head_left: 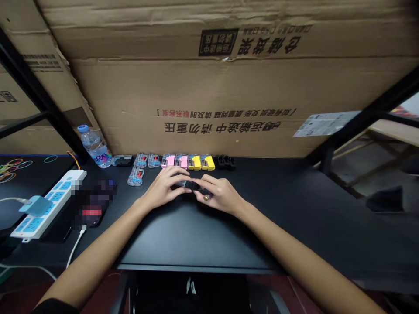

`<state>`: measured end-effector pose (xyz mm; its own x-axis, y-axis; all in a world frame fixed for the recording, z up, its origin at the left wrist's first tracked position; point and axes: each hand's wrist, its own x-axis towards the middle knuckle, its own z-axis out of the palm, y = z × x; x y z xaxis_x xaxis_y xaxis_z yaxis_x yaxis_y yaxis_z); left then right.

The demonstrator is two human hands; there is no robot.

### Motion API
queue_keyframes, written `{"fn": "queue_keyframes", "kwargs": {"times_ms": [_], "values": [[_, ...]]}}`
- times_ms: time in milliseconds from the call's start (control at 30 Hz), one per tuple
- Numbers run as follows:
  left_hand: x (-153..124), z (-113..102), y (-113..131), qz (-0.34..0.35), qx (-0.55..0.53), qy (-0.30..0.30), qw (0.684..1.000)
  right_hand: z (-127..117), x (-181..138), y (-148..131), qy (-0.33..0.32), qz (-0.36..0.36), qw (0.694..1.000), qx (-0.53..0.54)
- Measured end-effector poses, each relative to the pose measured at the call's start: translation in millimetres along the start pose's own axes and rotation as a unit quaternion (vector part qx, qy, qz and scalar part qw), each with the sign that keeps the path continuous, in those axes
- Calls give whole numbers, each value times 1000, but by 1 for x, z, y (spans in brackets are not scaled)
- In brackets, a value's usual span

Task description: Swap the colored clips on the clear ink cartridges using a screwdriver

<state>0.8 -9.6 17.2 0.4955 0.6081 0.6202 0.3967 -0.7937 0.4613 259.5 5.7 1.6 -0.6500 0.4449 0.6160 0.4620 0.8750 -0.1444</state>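
My left hand (168, 185) pinches one end of a small black piece with a clear part (186, 184), just above the black tabletop. My right hand (220, 192) closes on the other end of it. From under the right fingers pokes a dark item with a round brass-coloured end (206, 197); its kind is too small to tell. Behind the hands stand small plastic units in a row: clear ones with blue and red parts (140, 160), pink ones (168, 160), yellow ones (207, 162) and black pieces (225, 162). One more clear unit (135, 176) lies left of my left hand.
At the left are a water bottle (95, 146), a white power strip (52, 203) with a blue plug-in charger (36, 206), a phone (98, 203) on a cable, and coloured rubber bands (13, 168). A large cardboard sheet (196, 87) closes off the table's back.
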Motion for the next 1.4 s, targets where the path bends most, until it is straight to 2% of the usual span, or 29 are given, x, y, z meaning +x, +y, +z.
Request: {"fn": "queue_keyframes", "kwargs": {"times_ms": [100,200,433,633,767,900,1033,1133,1233,1400], "values": [[-1,-5,-4,-58,-95,39,993,-4,-4,6,-8,45,995,89],[-3,-12,-16,-114,-167,59,978,-9,-5,12,-19,80,988,128],[-15,-6,-35,-192,-249,-3,949,-16,-1,5,-110,106,981,121],[-16,16,-25,-250,-316,-19,915,-16,-2,-1,-176,120,970,114],[-14,21,-17,-261,-337,-34,904,-16,-2,1,-124,122,976,133],[-14,21,-16,-258,-325,-47,909,-16,-1,5,2,148,974,173],[-14,20,-16,-248,-287,-65,923,-18,2,4,93,227,934,261],[-14,21,-15,-265,-290,-69,917,-19,3,0,105,287,886,350],[-14,21,-14,-285,-273,-72,916,-16,4,-4,98,341,850,389],[-13,20,-13,-283,-249,-82,923,-8,5,-5,64,354,829,428]]}}
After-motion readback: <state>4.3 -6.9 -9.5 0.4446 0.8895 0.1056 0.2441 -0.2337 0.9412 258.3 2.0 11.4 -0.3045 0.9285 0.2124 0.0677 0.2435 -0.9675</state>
